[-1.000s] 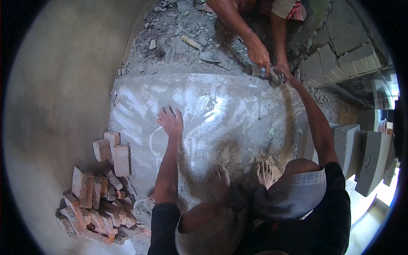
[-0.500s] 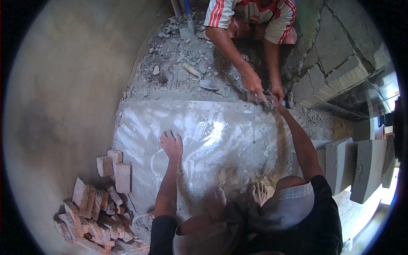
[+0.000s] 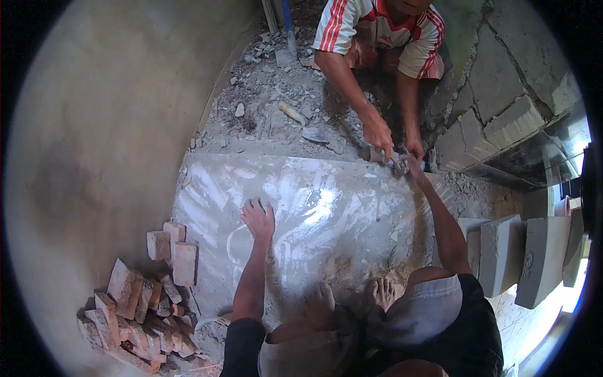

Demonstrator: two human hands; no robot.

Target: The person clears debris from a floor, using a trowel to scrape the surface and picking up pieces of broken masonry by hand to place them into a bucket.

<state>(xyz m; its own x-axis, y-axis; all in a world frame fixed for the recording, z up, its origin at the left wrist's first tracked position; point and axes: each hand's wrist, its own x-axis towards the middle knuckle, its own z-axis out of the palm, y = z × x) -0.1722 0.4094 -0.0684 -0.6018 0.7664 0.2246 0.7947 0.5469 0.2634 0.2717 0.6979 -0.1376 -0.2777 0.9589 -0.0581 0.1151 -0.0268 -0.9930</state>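
Observation:
My left hand (image 3: pixel 257 218) rests on the large grey slab (image 3: pixel 301 242), fingers spread, holding nothing. At the slab's far right corner my right hand (image 3: pixel 414 168) is closed; whatever is in its fingers is too small and crowded to make out. Right beside it are a co-worker's two hands. One of them (image 3: pixel 378 133) grips a small tool (image 3: pixel 398 164) whose kind I cannot tell, close to my fingers. The other (image 3: pixel 414 147) reaches down just behind my right hand. White smears and wet-looking shine cover the slab's top.
A trowel (image 3: pixel 314 134) lies on rubble beyond the slab. Broken bricks (image 3: pixel 144 314) are heaped at the lower left, beside a plain wall (image 3: pixel 113 125). Thick grey blocks (image 3: pixel 500 254) stand at the right. My bare feet (image 3: pixel 382 293) are on the slab's near side.
The whole view has shifted slightly, so the scene sits a little lower. My left hand stays on the slab, and my right stays by the co-worker's hands.

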